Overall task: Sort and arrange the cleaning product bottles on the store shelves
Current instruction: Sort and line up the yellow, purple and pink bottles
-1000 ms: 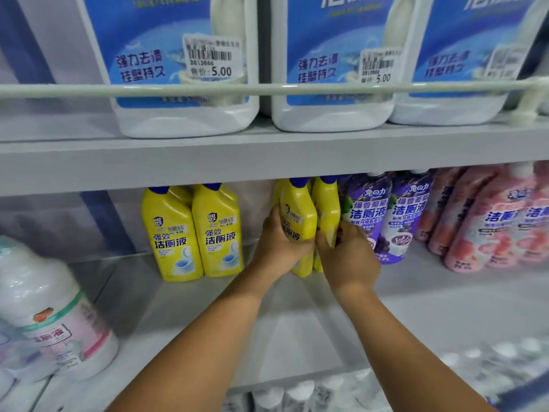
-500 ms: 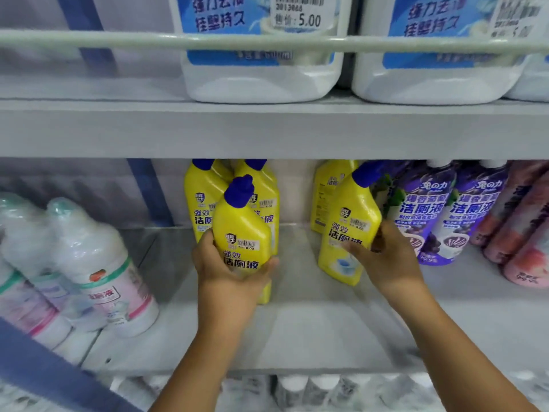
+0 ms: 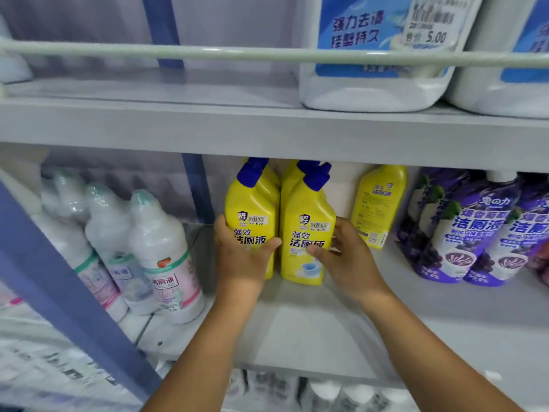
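Observation:
Two yellow toilet-cleaner bottles with blue caps stand side by side at the front of the middle shelf. My left hand grips the left yellow bottle low on its body. My right hand grips the right yellow bottle from its right side, thumb across the label. More yellow bottles stand right behind these two, mostly hidden. One further yellow bottle stands apart at the back right, its back label facing me.
White shrink-wrapped bottles fill the shelf to the left, past a blue upright post. Purple bottles stand to the right. Big white jugs with blue labels sit on the upper shelf behind a rail.
Both hands have brought their yellow bottles left and together, so they now stand side by side in front of the rear pair. The view has shifted left.

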